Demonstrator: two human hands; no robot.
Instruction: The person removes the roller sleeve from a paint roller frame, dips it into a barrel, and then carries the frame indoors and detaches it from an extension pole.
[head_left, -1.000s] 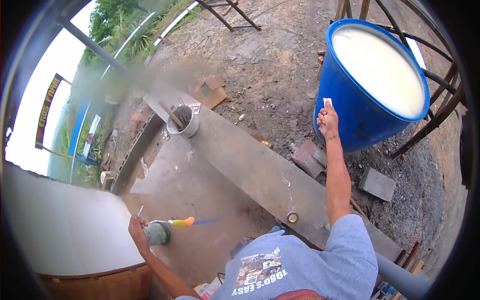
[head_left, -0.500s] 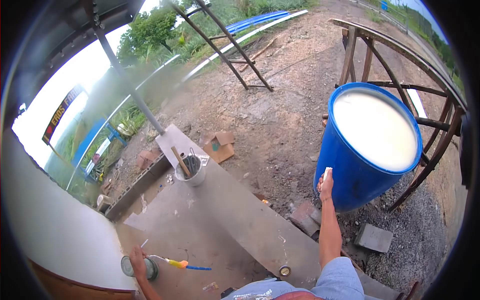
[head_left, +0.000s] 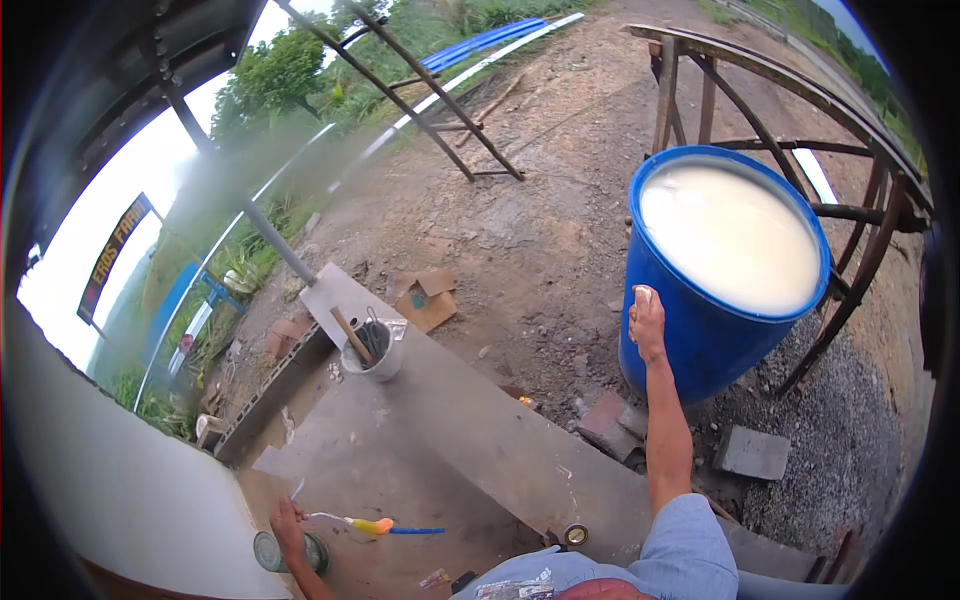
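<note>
My left hand (head_left: 288, 525), low on the left, is closed around the wire end of what looks like a paint roller frame (head_left: 370, 525) with a yellow-orange handle and a blue end. Just below that hand stands a round greenish container (head_left: 316, 553), partly covered by my wrist and forearm. My right arm reaches forward, its hand (head_left: 648, 328) closed on a small white piece (head_left: 641, 290) whose kind I cannot make out. That hand is in front of a large blue drum (head_left: 665, 310), nearly full of milky white liquid (head_left: 730, 235); contact with its wall cannot be told.
A white bucket (head_left: 380, 366) with tools stands on the concrete ledge (head_left: 480, 430). A tape roll (head_left: 576, 535) lies nearer me. Concrete blocks (head_left: 753, 452) sit below the drum, and a wooden frame (head_left: 770, 110) rises behind it. A cardboard box (head_left: 428, 300) rests on the dirt.
My right hand has moved up along the drum toward its rim, the white piece still in it. My left hand keeps its hold on the roller frame. The whole view has shifted slightly.
</note>
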